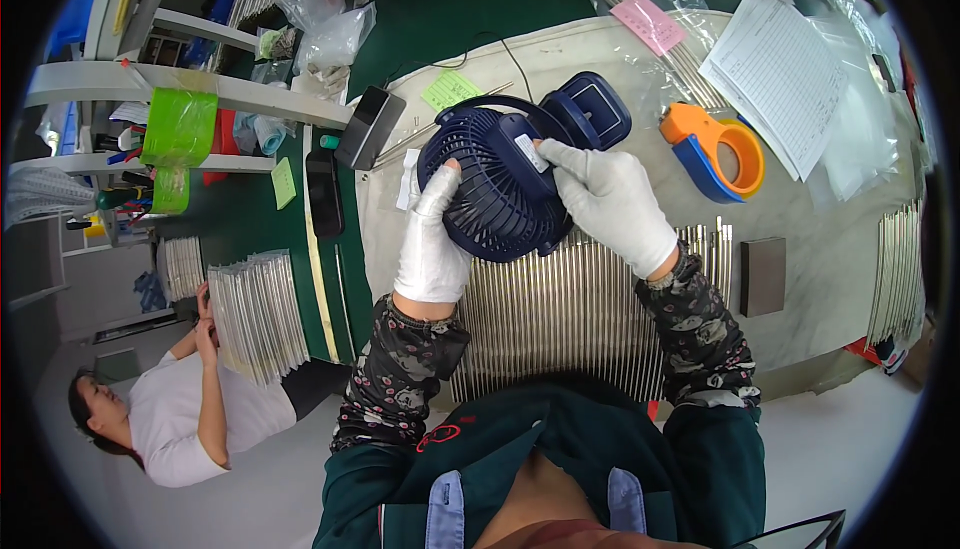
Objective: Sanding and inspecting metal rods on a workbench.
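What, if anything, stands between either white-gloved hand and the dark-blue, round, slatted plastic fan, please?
Nothing visible does: the white-gloved left hand holds the dark-blue, round, slatted plastic fan at its side, and the white-gloved right hand touches it beside the small white label.

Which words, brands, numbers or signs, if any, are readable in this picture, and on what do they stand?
Nothing legible enough to quote.
White label on the dark blue fan: too small.
Pink slip on bagged rods: too small.
White sheets: faint lines, illegible.
Green note beyond the fan: blurred.
Red mark on the green garment: unclear.
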